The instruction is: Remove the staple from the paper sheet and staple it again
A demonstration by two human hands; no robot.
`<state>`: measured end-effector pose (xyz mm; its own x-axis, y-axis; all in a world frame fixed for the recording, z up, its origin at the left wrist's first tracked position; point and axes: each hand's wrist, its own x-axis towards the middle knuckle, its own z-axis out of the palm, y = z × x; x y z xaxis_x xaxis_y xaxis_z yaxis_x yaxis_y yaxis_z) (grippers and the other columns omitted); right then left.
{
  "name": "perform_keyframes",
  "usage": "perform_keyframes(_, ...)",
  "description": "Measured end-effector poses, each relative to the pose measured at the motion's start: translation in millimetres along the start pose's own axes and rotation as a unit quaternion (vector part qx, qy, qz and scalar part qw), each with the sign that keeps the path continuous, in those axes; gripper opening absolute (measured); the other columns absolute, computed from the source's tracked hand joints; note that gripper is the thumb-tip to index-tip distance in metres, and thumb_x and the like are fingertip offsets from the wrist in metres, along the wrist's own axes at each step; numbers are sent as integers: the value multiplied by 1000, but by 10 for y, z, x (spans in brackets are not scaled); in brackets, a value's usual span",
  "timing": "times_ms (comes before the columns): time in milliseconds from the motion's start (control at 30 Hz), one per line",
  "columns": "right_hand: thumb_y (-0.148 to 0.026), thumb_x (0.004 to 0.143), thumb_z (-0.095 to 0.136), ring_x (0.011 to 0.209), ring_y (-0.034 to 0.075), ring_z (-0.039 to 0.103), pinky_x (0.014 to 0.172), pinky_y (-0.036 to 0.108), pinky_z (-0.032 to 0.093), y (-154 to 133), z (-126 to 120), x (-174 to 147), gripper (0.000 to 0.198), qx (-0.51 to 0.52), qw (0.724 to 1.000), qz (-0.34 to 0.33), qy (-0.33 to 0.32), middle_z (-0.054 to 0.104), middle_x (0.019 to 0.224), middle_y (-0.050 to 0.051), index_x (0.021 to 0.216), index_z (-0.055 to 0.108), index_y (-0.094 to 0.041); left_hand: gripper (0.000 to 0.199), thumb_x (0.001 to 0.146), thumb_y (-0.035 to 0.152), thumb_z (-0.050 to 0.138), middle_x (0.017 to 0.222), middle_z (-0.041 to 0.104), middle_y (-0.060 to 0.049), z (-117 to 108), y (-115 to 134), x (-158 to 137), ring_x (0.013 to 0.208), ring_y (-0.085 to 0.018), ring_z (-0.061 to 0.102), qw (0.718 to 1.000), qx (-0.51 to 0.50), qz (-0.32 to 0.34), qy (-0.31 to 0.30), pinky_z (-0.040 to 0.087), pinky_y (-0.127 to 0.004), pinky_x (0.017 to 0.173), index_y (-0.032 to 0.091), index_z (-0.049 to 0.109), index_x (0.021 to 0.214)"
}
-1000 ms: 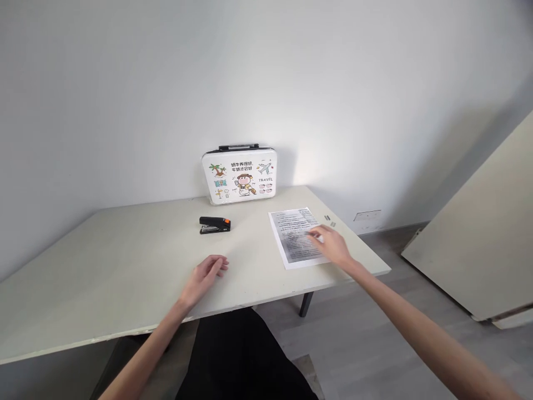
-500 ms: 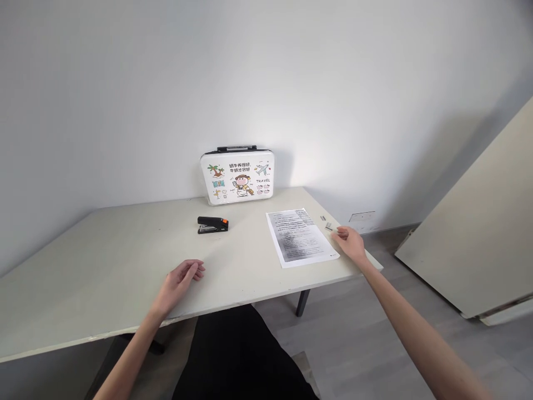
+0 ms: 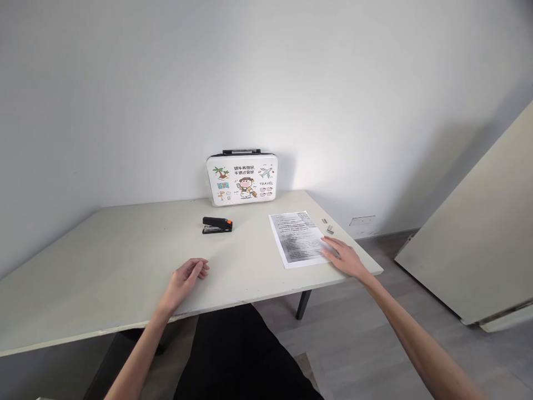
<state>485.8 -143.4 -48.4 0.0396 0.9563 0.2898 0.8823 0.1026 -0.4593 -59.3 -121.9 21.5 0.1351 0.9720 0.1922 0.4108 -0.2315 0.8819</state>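
My right hand [image 3: 340,256] lies open over the lower right corner of a printed sheet of paper [image 3: 293,239], its fingers stretched out flat and pointing left. Just beyond its fingers are several small grey pieces that look like strips of staples [image 3: 330,229]. Near the table's front edge rests my left hand [image 3: 187,279], its fingers loosely curled and the thumb against them, with nothing visible in it. A black stapler [image 3: 217,225] with an orange patch sits on its base beyond the left hand, apart from it.
A white case [image 3: 244,189] with cartoon pictures and a black handle stands upright against the wall at the back of the pale table [image 3: 125,250]. On the right, a large pale cabinet-like panel [image 3: 474,233] stands on the grey floor beyond the table's edge.
My right hand has moved from beside the staple strips toward me and onto the paper's corner, its fingers straightening. My left hand stays on the table. The view has shifted slightly.
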Motion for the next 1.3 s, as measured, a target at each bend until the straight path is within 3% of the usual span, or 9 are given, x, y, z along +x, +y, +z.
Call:
perform_keyframes(133,-62,103,40,154,32,40,118,56,41,-118,40,-55,54,-41,998,-23,-34,50,163,1,147,61,-39,59,88,79,61,94,76,-8,1,8,-16,85,-25,70,1000,1,3,-1,57,-38,87,22,73,100)
perform_keyframes(267,-60,105,38,154,32,41,115,56,43,-337,64,-173,52,-45,997,-43,-46,51,162,4,146,63,-39,58,87,78,63,92,76,-8,6,15,-20,84,-25,70,1000,-5,4,2,57,-38,86,23,73,99)
perform_keyframes(600,-61,107,40,154,33,38,118,58,39,-1222,117,-590,47,32,981,-147,-120,52,161,4,144,64,-42,48,93,68,58,93,76,-7,-28,-62,-57,85,-24,71,1000,24,9,1,56,-36,86,23,74,99)
perform_keyframes(700,-61,107,41,153,34,38,118,58,40,-1499,161,-597,48,65,970,-181,-148,53,159,4,143,65,-41,42,93,64,59,105,77,-8,-29,-53,-73,99,-28,71,997,75,14,26,54,-38,91,26,75,100)
perform_keyframes(767,-60,107,41,150,34,41,116,58,43,-1685,209,-575,48,84,964,-199,-156,55,157,5,142,66,-39,38,91,61,62,116,76,-8,-15,-41,-75,116,-33,67,992,109,41,44,51,-43,103,27,76,102)
perform_keyframes(867,-58,108,42,144,33,46,112,56,47,-1969,323,-551,46,106,956,-225,-156,59,151,6,140,68,-38,36,87,60,68,127,74,-9,11,-42,-67,138,-36,52,989,114,77,57,35,-51,122,30,78,104)
perform_keyframes(933,-57,109,41,141,32,49,109,54,50,-2145,428,-561,46,115,955,-230,-146,62,147,7,137,70,-37,39,84,62,72,133,72,-11,0,-82,-61,145,-38,45,988,116,83,62,27,-53,126,30,77,107)
perform_keyframes(1100,-55,109,42,139,33,50,108,55,51,-2454,650,-624,45,106,967,-210,-96,62,144,9,137,71,-34,60,87,67,67,147,63,-14,-224,-313,-61,148,-41,43,965,243,72,62,27,-62,124,25,67,130)
perform_keyframes(1300,-54,109,41,136,32,51,105,51,55,-2655,721,-501,46,111,960,-225,-122,63,142,9,130,75,-31,65,88,69,65,151,62,-12,-523,-439,-111,151,-41,41,957,281,70,25,28,-58,126,26,65,137)
